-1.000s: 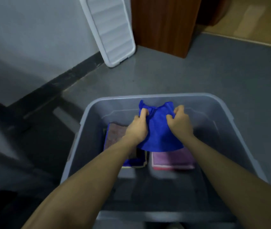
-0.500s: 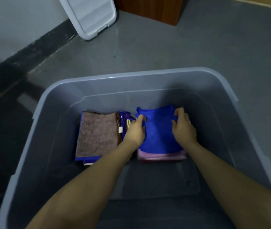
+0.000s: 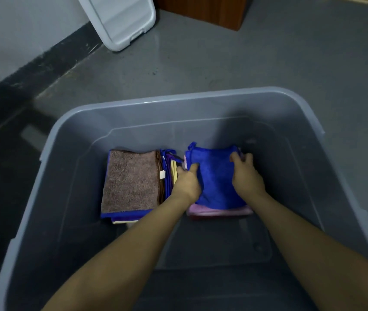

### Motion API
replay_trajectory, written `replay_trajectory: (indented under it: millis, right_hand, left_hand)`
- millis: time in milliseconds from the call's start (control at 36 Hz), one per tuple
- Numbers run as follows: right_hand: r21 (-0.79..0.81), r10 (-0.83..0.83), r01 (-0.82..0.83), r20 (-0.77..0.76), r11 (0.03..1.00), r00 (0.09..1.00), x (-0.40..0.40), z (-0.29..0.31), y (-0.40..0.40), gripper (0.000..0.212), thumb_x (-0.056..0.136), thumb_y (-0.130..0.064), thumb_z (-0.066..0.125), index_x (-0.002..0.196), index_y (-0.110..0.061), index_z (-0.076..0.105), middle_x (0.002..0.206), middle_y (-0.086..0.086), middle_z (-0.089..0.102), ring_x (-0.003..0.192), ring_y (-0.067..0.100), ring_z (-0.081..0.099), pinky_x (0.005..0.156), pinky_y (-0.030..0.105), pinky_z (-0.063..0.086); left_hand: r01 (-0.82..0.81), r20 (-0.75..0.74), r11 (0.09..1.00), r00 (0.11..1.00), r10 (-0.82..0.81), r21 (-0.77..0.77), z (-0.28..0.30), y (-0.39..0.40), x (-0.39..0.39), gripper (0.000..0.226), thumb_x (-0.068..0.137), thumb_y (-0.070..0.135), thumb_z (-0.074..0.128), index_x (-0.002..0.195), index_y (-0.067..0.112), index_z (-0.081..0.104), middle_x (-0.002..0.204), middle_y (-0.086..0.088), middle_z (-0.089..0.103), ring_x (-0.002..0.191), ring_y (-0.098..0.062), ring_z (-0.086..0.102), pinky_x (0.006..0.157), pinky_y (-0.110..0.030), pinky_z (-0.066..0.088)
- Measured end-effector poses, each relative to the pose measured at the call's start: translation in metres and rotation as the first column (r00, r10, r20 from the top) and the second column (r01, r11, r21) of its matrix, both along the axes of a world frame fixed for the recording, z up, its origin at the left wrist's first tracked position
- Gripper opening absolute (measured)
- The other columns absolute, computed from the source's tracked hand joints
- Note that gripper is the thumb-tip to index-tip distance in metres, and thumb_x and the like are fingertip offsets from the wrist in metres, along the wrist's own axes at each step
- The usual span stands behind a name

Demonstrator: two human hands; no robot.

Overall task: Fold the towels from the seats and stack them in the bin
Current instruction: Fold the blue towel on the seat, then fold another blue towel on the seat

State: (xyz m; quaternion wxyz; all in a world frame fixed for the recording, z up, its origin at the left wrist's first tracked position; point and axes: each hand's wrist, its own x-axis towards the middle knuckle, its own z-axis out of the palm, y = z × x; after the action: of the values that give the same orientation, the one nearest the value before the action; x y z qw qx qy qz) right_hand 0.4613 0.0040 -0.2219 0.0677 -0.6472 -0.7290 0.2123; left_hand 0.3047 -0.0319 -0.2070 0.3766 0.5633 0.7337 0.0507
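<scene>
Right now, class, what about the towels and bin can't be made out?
- Head view: towel count in each stack; brown towel and blue towel cover those beneath.
- Bin near rim: cut off by the bottom edge.
- Left hand fingertips: tucked beside the blue towel.

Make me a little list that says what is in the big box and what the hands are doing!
box: grey plastic bin on the floor
right pile: blue towel on top of a pink towel
left pile: brown towel on top
left hand: grips the blue towel's left edge
right hand: grips its right edge
behind the box: white lid leaning on the wall
</scene>
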Motion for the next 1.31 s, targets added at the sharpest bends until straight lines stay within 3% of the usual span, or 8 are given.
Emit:
replay_trajectory:
  millis: [139, 250, 417, 611, 694, 806, 1139, 1306]
  right_hand:
    - [-0.128, 0.079, -0.039, 0.330, 0.991, 0.941, 0.000, 0.000, -0.006, 0.044, 0.092, -0.011, 0.042, 0.135, -0.020, 0.036, 0.142, 0.017, 0.020, 0.119, 0.036, 0.034, 0.091, 0.044, 0.040]
    - [-0.098, 0.101, -0.072, 0.337, 0.993, 0.936, -0.004, 0.003, -0.006, 0.042, 0.092, -0.012, 0.044, 0.133, -0.015, 0.039, 0.144, 0.018, 0.021, 0.121, 0.036, 0.035, 0.097, 0.041, 0.036]
    - [-0.020, 0.125, -0.124, 0.156, 0.992, 0.980, -0.020, 0.021, -0.005, 0.032, 0.092, -0.009, 0.044, 0.123, -0.004, 0.048, 0.129, 0.020, 0.041, 0.119, 0.035, 0.040, 0.103, 0.041, 0.034]
    - [0.081, 0.111, -0.116, 0.067, 0.990, 0.992, -0.053, 0.078, -0.019, 0.021, 0.094, -0.009, 0.040, 0.113, -0.004, 0.048, 0.123, 0.011, 0.047, 0.110, 0.031, 0.050, 0.085, 0.036, 0.039]
    - [0.106, 0.141, -0.131, -0.094, 0.986, 0.986, -0.070, 0.100, -0.026, 0.014, 0.092, -0.006, 0.042, 0.102, -0.001, 0.049, 0.113, 0.017, 0.051, 0.102, 0.038, 0.054, 0.081, 0.044, 0.042]
    - [0.117, 0.177, -0.164, -0.108, 0.979, 0.978, -0.094, 0.145, -0.037, 0.022, 0.096, -0.016, 0.041, 0.112, -0.003, 0.050, 0.116, 0.016, 0.057, 0.107, 0.036, 0.054, 0.084, 0.041, 0.043]
    - [0.430, 0.404, -0.270, -0.259, 0.862, 0.878, -0.201, 0.309, -0.098, 0.015, 0.094, -0.017, 0.046, 0.099, -0.008, 0.057, 0.098, 0.014, 0.064, 0.092, 0.034, 0.057, 0.071, 0.038, 0.046]
    - [0.563, 0.521, -0.289, -0.308, 0.774, 0.796, -0.252, 0.378, -0.141, 0.020, 0.096, -0.020, 0.045, 0.105, -0.008, 0.057, 0.106, 0.011, 0.063, 0.097, 0.031, 0.058, 0.079, 0.040, 0.048]
  left_hand:
    - [0.096, -0.191, 0.993, 0.976, -0.107, -0.062, 0.000, -0.008, -0.001, 0.057, 0.097, 0.025, 0.047, 0.148, 0.025, 0.022, 0.146, -0.020, 0.006, 0.112, -0.035, 0.051, 0.093, -0.045, 0.048]
    - [0.137, -0.271, 0.991, 0.954, -0.129, 0.009, 0.006, -0.013, -0.007, 0.049, 0.097, 0.026, 0.045, 0.144, 0.020, 0.032, 0.146, -0.020, 0.014, 0.121, -0.037, 0.040, 0.097, -0.044, 0.044]
    - [0.116, -0.280, 0.987, 0.957, -0.080, 0.115, 0.027, -0.016, -0.021, 0.038, 0.096, 0.021, 0.043, 0.131, 0.007, 0.047, 0.131, -0.016, 0.038, 0.114, -0.035, 0.047, 0.094, -0.042, 0.042]
    - [0.040, -0.261, 0.978, 0.965, 0.015, 0.204, 0.086, -0.029, -0.045, 0.030, 0.096, 0.019, 0.041, 0.123, 0.008, 0.049, 0.131, -0.015, 0.044, 0.119, -0.035, 0.049, 0.092, -0.042, 0.042]
    - [0.018, -0.268, 0.966, 0.962, 0.053, 0.256, 0.114, -0.040, -0.058, 0.029, 0.094, 0.018, 0.043, 0.119, 0.007, 0.052, 0.128, -0.016, 0.049, 0.118, -0.035, 0.050, 0.092, -0.042, 0.042]
    - [-0.025, -0.249, 0.936, 0.961, 0.118, 0.350, 0.157, -0.062, -0.080, 0.031, 0.095, 0.023, 0.044, 0.122, 0.009, 0.052, 0.128, -0.014, 0.051, 0.116, -0.033, 0.052, 0.092, -0.040, 0.043]
    - [-0.154, -0.163, 0.716, 0.922, 0.353, 0.681, 0.321, -0.154, -0.174, 0.024, 0.093, 0.019, 0.043, 0.107, 0.007, 0.058, 0.113, -0.013, 0.057, 0.104, -0.030, 0.055, 0.086, -0.039, 0.048]
    - [-0.116, -0.195, 0.625, 0.893, 0.406, 0.772, 0.384, -0.210, -0.202, 0.024, 0.096, 0.021, 0.042, 0.111, 0.006, 0.055, 0.113, -0.013, 0.057, 0.102, -0.031, 0.055, 0.086, -0.042, 0.047]
